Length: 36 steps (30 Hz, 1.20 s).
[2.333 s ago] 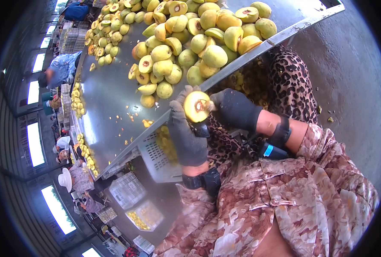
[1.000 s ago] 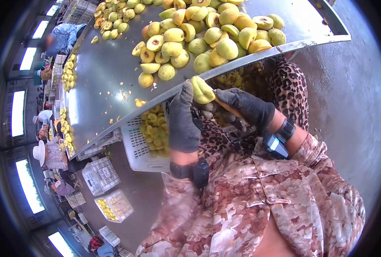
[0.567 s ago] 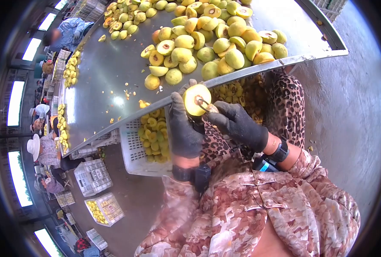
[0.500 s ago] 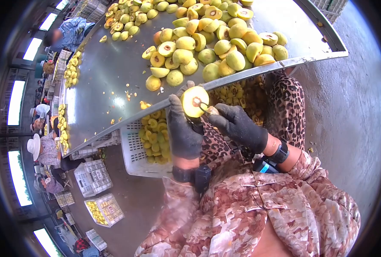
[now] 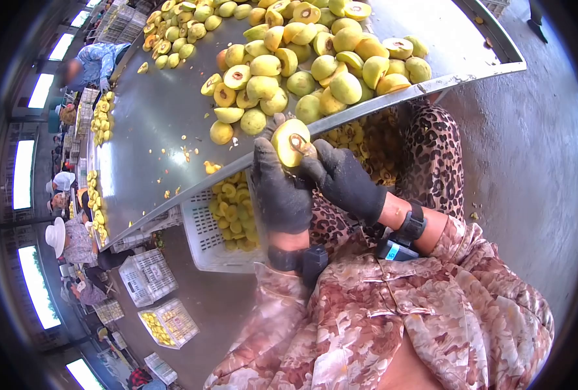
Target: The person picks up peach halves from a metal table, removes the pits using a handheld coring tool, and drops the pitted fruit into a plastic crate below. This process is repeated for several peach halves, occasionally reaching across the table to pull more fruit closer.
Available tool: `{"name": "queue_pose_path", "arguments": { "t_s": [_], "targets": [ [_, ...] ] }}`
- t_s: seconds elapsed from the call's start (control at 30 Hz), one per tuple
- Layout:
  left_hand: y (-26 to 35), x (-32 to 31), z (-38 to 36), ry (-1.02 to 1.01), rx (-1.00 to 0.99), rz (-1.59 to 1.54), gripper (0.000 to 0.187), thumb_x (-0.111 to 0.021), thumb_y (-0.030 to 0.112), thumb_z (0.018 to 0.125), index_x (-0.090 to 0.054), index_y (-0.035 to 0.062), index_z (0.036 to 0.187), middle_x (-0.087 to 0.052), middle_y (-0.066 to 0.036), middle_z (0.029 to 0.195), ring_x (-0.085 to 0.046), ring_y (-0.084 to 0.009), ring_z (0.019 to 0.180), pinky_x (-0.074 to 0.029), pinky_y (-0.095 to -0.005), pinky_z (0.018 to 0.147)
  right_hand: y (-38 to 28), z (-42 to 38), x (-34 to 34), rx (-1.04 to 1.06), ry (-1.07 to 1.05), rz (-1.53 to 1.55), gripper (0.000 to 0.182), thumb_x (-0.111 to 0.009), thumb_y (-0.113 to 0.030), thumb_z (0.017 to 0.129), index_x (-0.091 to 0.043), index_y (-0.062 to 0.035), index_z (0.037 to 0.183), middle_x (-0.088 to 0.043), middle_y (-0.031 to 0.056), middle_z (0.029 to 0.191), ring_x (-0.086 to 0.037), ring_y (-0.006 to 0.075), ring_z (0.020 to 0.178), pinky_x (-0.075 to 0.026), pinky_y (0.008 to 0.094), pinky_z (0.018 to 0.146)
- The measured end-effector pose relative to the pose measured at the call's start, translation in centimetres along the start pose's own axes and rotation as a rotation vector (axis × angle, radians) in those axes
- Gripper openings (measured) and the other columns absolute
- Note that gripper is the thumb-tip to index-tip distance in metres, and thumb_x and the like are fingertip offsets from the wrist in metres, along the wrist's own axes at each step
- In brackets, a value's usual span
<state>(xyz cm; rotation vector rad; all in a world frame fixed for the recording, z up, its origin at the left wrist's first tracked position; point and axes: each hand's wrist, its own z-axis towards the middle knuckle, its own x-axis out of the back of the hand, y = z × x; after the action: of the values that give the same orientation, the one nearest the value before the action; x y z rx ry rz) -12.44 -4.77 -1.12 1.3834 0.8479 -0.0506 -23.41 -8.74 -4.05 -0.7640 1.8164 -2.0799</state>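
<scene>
My left hand, in a dark glove, holds a yellow fruit half with its cut face and brown centre showing. At the right side of that face, my gloved right hand is closed with its fingertips against the centre. A small tool in it is mostly hidden by the fingers. Both hands are just off the edge of the metal table. Many halved fruits are piled on the table beyond them.
Below the table edge is a white crate of fruit pieces. Dark, cluttered fruit scraps lie between the table and my legs. Two more crates stand on the floor at left. Several people sit along the far left.
My right hand has moved closer to the fruit half, and the tool that showed at its centre is now mostly covered. The whole view has shifted slightly.
</scene>
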Motion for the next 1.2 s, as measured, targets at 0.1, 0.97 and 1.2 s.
{"name": "queue_pose_path", "arguments": {
  "t_s": [0.1,0.97,1.2],
  "targets": [
    [-0.7,-0.1,0.6,0.0,-0.033,0.076,0.058,-0.042,0.047,0.111,-0.053,-0.0023,0.139,-0.06,-0.016,0.135,-0.058,-0.026,0.124,-0.048,-0.0399,0.109,0.9,0.2,-0.1,0.023,0.028,0.004,0.029,-0.059,-0.031,0.104,-0.058,-0.0023,0.099,-0.066,0.0267,0.085,-0.063,0.0495,0.08,-0.049,0.0532,0.068],
    [3.5,-6.3,0.5,-0.283,-0.095,0.404,0.057,-0.047,0.052,0.106,-0.065,-0.0001,0.091,-0.07,-0.017,0.09,-0.069,-0.0279,0.076,-0.057,-0.0368,0.076,0.7,-1.8,2.3,0.092,-0.138,0.287,0.024,-0.057,-0.021,0.105,-0.064,-0.0063,0.122,-0.068,0.015,0.102,-0.066,0.0217,0.092,-0.053,0.0383,0.082],
    [1.7,-4.9,1.0,-0.172,-0.321,0.67,0.047,-0.048,0.04,0.109,-0.064,-0.0005,0.093,-0.07,-0.016,0.087,-0.068,-0.0267,0.077,-0.056,-0.0391,0.077,2.0,-1.8,-0.2,0.029,-0.162,0.662,0.026,-0.052,-0.021,0.108,-0.064,-0.0032,0.122,-0.067,0.008,0.098,-0.059,0.0123,0.092,-0.052,0.0348,0.083]
  ]
}}
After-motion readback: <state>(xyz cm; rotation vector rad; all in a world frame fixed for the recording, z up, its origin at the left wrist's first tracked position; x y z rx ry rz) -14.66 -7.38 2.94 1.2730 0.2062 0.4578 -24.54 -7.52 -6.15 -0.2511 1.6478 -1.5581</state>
